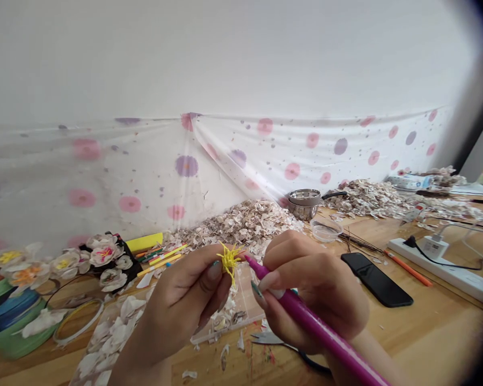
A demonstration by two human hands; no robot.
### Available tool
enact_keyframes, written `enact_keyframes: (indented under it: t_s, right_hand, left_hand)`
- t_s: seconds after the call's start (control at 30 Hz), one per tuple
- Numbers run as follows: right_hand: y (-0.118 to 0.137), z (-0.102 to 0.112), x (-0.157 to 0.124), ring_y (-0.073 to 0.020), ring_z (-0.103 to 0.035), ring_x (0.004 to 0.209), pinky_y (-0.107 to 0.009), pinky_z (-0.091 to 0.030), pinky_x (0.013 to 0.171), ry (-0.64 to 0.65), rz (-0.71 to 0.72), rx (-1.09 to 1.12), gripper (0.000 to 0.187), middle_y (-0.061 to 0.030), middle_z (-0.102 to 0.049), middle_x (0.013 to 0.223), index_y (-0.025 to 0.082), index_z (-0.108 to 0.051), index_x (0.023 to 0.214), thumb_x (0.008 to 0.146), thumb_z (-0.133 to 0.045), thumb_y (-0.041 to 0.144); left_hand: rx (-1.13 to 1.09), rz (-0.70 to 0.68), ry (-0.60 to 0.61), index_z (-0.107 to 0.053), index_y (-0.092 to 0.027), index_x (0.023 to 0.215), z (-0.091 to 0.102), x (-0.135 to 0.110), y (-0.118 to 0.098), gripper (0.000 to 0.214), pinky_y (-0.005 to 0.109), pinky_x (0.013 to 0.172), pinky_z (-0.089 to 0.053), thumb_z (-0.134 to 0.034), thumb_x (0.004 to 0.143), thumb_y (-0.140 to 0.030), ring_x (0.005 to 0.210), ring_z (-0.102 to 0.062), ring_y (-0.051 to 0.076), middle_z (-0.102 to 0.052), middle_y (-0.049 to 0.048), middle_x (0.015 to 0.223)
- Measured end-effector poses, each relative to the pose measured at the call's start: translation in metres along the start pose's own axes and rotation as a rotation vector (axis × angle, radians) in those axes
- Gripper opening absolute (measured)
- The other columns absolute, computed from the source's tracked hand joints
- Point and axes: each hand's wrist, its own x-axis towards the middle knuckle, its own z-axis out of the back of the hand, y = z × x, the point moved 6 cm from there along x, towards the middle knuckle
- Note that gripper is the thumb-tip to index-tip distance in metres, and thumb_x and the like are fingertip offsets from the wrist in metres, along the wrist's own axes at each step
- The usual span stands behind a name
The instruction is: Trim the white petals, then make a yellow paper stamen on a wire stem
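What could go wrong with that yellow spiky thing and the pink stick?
The magenta pen-shaped tool points right at the thin yellow spiky bundle in the left hand, so its strands might bend. The metal scissor blades lie just below the right hand, so a hand dropping down could maybe get nicked.
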Motion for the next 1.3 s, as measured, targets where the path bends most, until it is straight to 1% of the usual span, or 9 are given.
enact_keyframes:
  t_s: [0.13, 0.37, 0.53, 0.67, 0.73, 0.83, 1.03, 1.13, 1.3]
  right_hand:
    - [-0.001, -0.001, -0.001, -0.0127, -0.061, 0.061, -0.028, -0.051, 0.057, 0.025, 0.012, -0.043, 0.019, -0.0024, -0.065, 0.070, 0.017, -0.060, 0.089, 0.077, -0.063, 0.003]
    - [-0.003, -0.004, -0.003, -0.0127, -0.059, 0.060, -0.027, -0.050, 0.054, 0.027, 0.033, -0.080, 0.017, -0.0027, -0.066, 0.071, 0.017, -0.060, 0.091, 0.078, -0.062, 0.006]
    - [-0.003, -0.003, -0.003, -0.0127, -0.057, 0.059, -0.028, -0.049, 0.055, 0.032, 0.014, -0.057, 0.018, -0.0022, -0.063, 0.070, 0.017, -0.059, 0.091, 0.079, -0.060, 0.004]
    - [-0.004, 0.001, -0.002, -0.0138, -0.057, 0.061, -0.029, -0.047, 0.054, 0.040, 0.009, -0.088, 0.021, -0.0035, -0.062, 0.071, 0.016, -0.059, 0.091, 0.075, -0.060, 0.002]
    - [-0.002, 0.006, 0.000, -0.0145, -0.058, 0.063, -0.029, -0.048, 0.054, -0.005, 0.041, -0.103, 0.022, -0.0046, -0.063, 0.072, 0.015, -0.061, 0.091, 0.074, -0.061, 0.001]
    - [0.002, 0.009, 0.001, -0.0153, -0.060, 0.067, -0.029, -0.051, 0.056, -0.051, 0.077, -0.116, 0.021, -0.0064, -0.064, 0.076, 0.013, -0.064, 0.092, 0.075, -0.063, 0.001]
    - [0.002, 0.006, 0.002, -0.0150, -0.063, 0.063, -0.028, -0.051, 0.053, -0.066, 0.053, -0.061, 0.015, -0.0070, -0.066, 0.072, 0.011, -0.066, 0.092, 0.078, -0.063, 0.005]
    - [0.000, 0.005, 0.002, -0.0145, -0.063, 0.060, -0.027, -0.052, 0.052, -0.073, 0.028, -0.049, 0.016, -0.0058, -0.066, 0.071, 0.013, -0.065, 0.093, 0.079, -0.062, 0.006]
    - [-0.002, 0.004, 0.000, -0.0142, -0.063, 0.059, -0.026, -0.051, 0.051, -0.058, 0.018, -0.029, 0.013, -0.0058, -0.066, 0.071, 0.013, -0.064, 0.092, 0.080, -0.065, 0.009]
  left_hand:
    - [-0.001, -0.020, 0.020, -0.060, -0.023, 0.080, -0.003, 0.000, -0.004, 0.033, 0.016, 0.034, -0.016, -0.051, 0.093, -0.052, 0.040, -0.025, 0.004, -0.039, -0.0068, 0.053]
    - [0.007, -0.035, -0.002, -0.062, -0.024, 0.084, -0.003, 0.001, -0.008, 0.032, 0.015, 0.033, -0.017, -0.052, 0.093, -0.052, 0.040, -0.026, 0.004, -0.040, -0.0064, 0.054]
    - [-0.007, -0.043, -0.015, -0.062, -0.023, 0.076, -0.004, 0.003, -0.009, 0.033, 0.013, 0.033, -0.018, -0.056, 0.090, -0.052, 0.038, -0.027, 0.003, -0.039, -0.0067, 0.052]
    - [-0.034, -0.005, -0.030, -0.071, -0.028, 0.091, -0.002, 0.002, -0.005, 0.028, 0.012, 0.034, -0.021, -0.059, 0.088, -0.053, 0.040, -0.029, 0.003, -0.042, -0.0057, 0.055]
    - [-0.026, -0.007, -0.028, -0.073, -0.031, 0.100, 0.000, 0.001, -0.005, 0.028, 0.012, 0.035, -0.023, -0.060, 0.088, -0.053, 0.041, -0.031, 0.003, -0.044, -0.0050, 0.057]
    - [-0.016, -0.012, -0.052, -0.073, -0.033, 0.103, 0.001, 0.000, -0.006, 0.028, 0.011, 0.035, -0.023, -0.059, 0.089, -0.052, 0.040, -0.032, 0.003, -0.046, -0.0046, 0.056]
    - [-0.080, -0.044, -0.076, -0.073, -0.028, 0.086, -0.005, 0.003, -0.013, 0.021, 0.009, 0.035, -0.024, -0.065, 0.086, -0.048, 0.040, -0.033, 0.001, -0.046, -0.0058, 0.055]
    - [-0.088, -0.047, -0.087, -0.073, -0.030, 0.092, -0.005, 0.004, -0.013, 0.019, 0.007, 0.035, -0.024, -0.064, 0.088, -0.045, 0.039, -0.032, 0.000, -0.045, -0.0071, 0.054]
    - [-0.081, -0.075, -0.018, -0.073, -0.028, 0.093, -0.008, 0.006, -0.014, 0.020, 0.008, 0.034, -0.022, -0.061, 0.090, -0.043, 0.038, -0.029, 0.001, -0.042, -0.0077, 0.051]
